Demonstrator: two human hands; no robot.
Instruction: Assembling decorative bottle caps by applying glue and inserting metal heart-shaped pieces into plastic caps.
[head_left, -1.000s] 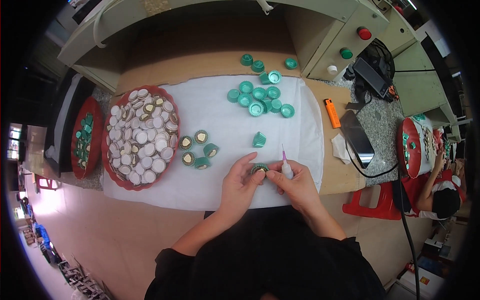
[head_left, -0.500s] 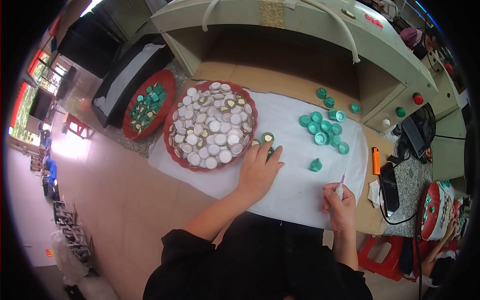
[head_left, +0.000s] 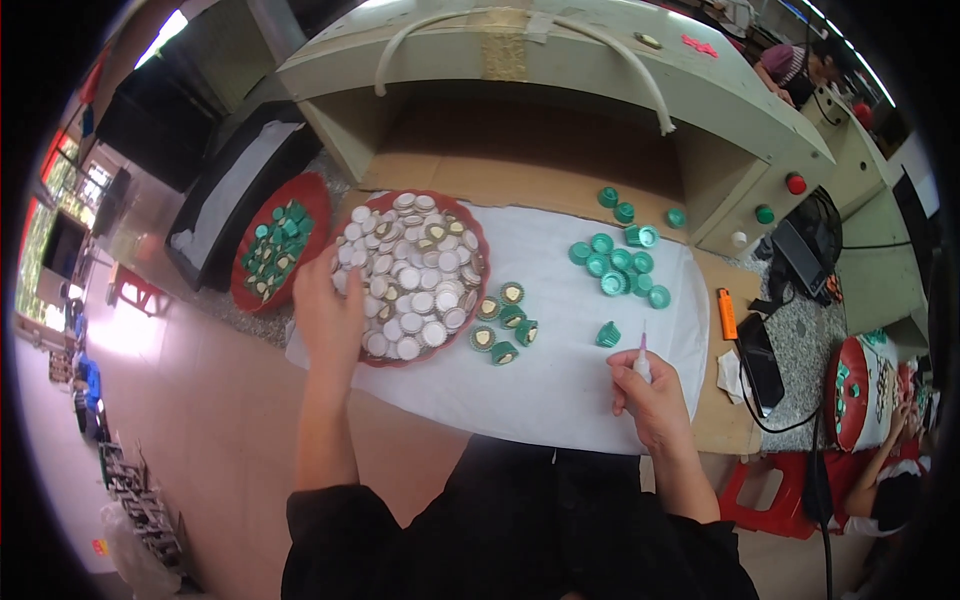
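Observation:
My left hand (head_left: 328, 318) lies at the left rim of a scalloped red tray (head_left: 484, 262), fingers stretched out and thumb apart. Round white discs (head_left: 407, 277) fill this tray, a few showing gold faces. Whether the fingertips touch any is hard to see. Beside the tray, on the white sheet (head_left: 560, 390), sit several green fluted caps with gold insets (head_left: 512, 317). My right hand (head_left: 655, 395) grips a small white needle-tipped dispenser (head_left: 642, 370), its thin purple tip upward. Just beyond that tip lies a single green cap (head_left: 608, 334) on its side.
Several green caps (head_left: 622, 262) cluster at the sheet's far right. A second red tray (head_left: 318, 212) holds green pieces at left. The pale cabinet (head_left: 600, 75) arches over the back. An orange lighter-shaped object (head_left: 727, 314) and a black phone (head_left: 763, 368) lie right. Co-workers sit at far right.
My left hand has left the green caps with gold insets and swung left to the tray of discs, uncovering those caps. The right hand keeps its hold on the dispenser. The view has shifted slightly.

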